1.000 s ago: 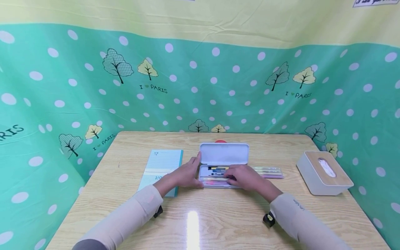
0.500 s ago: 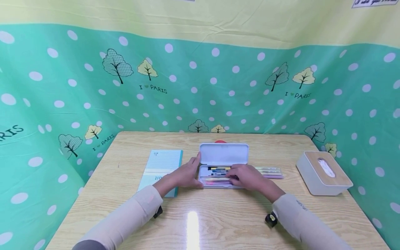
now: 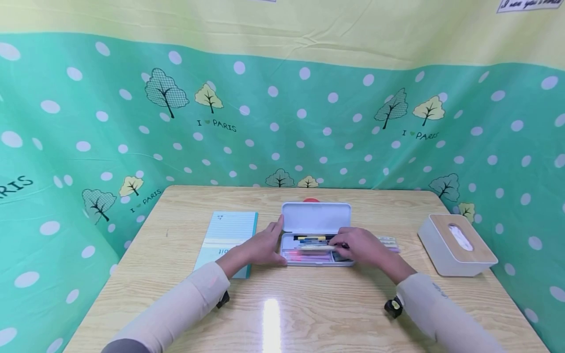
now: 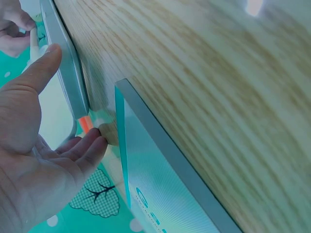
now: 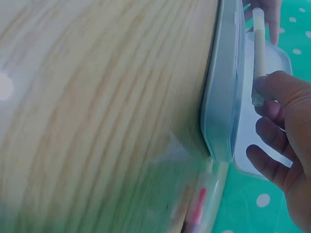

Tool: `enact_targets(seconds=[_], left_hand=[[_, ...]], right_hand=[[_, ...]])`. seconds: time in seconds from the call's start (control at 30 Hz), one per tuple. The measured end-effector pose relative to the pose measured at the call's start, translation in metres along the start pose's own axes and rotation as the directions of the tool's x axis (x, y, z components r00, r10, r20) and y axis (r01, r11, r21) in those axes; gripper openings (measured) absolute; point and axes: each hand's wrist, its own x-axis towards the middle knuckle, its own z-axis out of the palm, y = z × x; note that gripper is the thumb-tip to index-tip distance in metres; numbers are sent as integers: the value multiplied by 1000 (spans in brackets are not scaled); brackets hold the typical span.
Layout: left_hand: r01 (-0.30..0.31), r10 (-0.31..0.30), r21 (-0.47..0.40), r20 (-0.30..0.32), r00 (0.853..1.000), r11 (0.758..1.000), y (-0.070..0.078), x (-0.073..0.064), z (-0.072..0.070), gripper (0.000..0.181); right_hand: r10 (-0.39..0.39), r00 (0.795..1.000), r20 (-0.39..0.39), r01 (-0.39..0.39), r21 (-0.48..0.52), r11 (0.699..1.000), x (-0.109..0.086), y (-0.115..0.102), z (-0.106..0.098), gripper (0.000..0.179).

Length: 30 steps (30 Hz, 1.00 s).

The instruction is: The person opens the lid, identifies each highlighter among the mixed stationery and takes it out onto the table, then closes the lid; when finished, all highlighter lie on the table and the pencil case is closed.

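Note:
A white pencil case (image 3: pixel 316 218) lies open on the table, its lid tilted up at the back. My left hand (image 3: pixel 264 244) spans its left end, thumb at the front corner and index finger along the lid's edge. The left wrist view shows those fingers (image 4: pixel 90 148) only loosely bent. Between thumb and fingertips, my right hand (image 3: pixel 359 245) pinches a pale yellow pen (image 5: pixel 259 48), tilted over the right part of the case. Inside are pink and purple pens (image 3: pixel 309 257) at the front and several dark, blue and yellow ones (image 3: pixel 309 238) behind. A dark item (image 3: pixel 341 257) sits in the right compartment.
To the left of the case lies a light blue notebook (image 3: pixel 229 233). More pens (image 3: pixel 389 241) lie right of it, partly hidden by my right hand. A white tissue box (image 3: pixel 459 245) with a wooden top stands far right. Something red (image 3: pixel 311 200) shows behind the lid.
My right hand has moved right and up, lifting the pale yellow pen from among the others and uncovering the right compartment. The left hand stays where it was.

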Motion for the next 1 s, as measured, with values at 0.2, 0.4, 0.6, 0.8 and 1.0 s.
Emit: enact_targets(seconds=[0.2, 0.4, 0.6, 0.8, 1.0], left_hand=[[2, -2, -6, 2, 1000, 1000, 0, 0, -1, 136], [2, -2, -2, 1, 1000, 1000, 1, 1, -1, 136], [-5, 5, -5, 0, 1000, 1000, 1, 1, 0, 136], [-4, 4, -2, 2, 1000, 1000, 1, 1, -1, 136], [4, -4, 0, 3, 1000, 1000, 2, 0, -1, 137]], right_hand=[[23, 999, -27, -23, 6, 1000, -6, 11, -6, 18], [46, 997, -64, -47, -6, 999, -13, 23, -12, 16], [57, 994, -97, -58, -6, 998, -23, 40, -18, 18], [94, 989, -117, -100, -42, 994, -36, 56, -22, 15], [151, 981, -119, -159, -62, 985, -46, 69, -28, 15]])
